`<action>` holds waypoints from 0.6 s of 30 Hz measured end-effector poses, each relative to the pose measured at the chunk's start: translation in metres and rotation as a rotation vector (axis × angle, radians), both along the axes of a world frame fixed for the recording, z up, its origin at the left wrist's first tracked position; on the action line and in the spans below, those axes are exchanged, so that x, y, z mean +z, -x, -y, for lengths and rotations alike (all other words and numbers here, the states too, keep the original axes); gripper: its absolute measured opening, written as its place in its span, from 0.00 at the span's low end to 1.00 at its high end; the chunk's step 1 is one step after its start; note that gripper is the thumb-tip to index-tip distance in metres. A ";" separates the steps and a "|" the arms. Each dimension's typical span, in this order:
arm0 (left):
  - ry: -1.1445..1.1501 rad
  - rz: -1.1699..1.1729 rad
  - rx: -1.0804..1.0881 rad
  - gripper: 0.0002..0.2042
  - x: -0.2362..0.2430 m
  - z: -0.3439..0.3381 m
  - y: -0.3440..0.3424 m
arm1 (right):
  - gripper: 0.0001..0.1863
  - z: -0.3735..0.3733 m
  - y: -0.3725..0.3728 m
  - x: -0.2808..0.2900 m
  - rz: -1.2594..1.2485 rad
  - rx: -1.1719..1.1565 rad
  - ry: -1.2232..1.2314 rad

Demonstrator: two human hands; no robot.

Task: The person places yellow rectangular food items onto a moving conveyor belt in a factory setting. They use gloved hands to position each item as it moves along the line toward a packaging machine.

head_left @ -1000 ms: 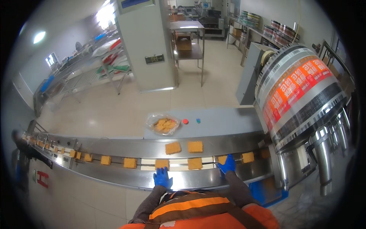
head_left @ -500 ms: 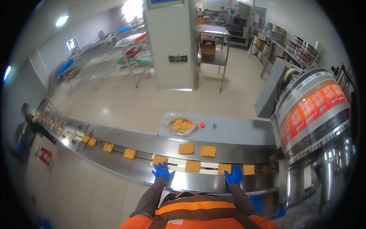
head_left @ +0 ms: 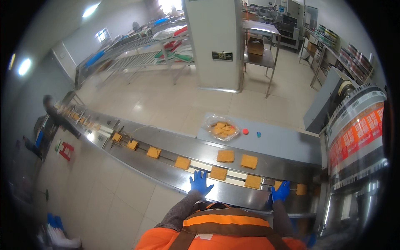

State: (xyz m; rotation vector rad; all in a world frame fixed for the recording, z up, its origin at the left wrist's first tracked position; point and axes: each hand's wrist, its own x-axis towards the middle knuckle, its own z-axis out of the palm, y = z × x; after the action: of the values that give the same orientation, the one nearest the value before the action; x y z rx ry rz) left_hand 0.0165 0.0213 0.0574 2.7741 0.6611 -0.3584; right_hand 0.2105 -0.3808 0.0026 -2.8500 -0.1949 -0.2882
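Note:
A row of square golden-brown biscuit-like slabs (head_left: 218, 173) lies spaced along the white channel of a long metal conveyor (head_left: 166, 176). My left hand (head_left: 201, 184), in a blue glove, spreads its fingers over the conveyor's near edge, between two slabs and holding nothing. My right hand (head_left: 281, 191), also gloved in blue, has its fingers extended at the near side of another slab (head_left: 277, 183), partly covering it. One more slab (head_left: 301, 189) lies beyond it, close to the machine. Two slabs (head_left: 225, 156) rest apart on the flat metal behind the channel.
A clear bag of broken slabs (head_left: 223, 129), a red cap (head_left: 245, 131) and a small blue item (head_left: 258, 134) sit on a grey side table (head_left: 287, 143). A large printed film roll (head_left: 358, 133) stands at right. Another person (head_left: 58, 114) stands at the far left end.
The slabs in the channel have moved rightward past my left hand. My right hand stays by a slab close to the machine. The whole view has shifted and tilted.

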 end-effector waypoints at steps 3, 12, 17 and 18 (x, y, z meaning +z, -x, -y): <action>0.016 -0.022 0.154 0.48 0.007 -0.016 -0.002 | 0.46 0.003 -0.002 -0.028 0.053 0.249 0.090; -0.043 -0.072 0.046 0.38 -0.006 -0.008 -0.011 | 0.53 -0.067 0.020 0.024 -0.320 0.015 -0.432; -0.067 0.096 -0.058 0.37 -0.048 0.004 -0.001 | 0.55 -0.007 -0.009 -0.023 -0.192 0.100 -0.397; -0.067 0.113 -0.040 0.38 -0.055 0.002 0.001 | 0.54 -0.007 -0.006 -0.016 -0.219 0.055 -0.352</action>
State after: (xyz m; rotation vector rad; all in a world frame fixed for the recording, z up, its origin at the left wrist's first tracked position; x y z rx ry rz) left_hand 0.0152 0.0196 0.0025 2.8491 0.6019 -0.1882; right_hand 0.2168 -0.3742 -0.0135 -2.4987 -0.1599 0.0037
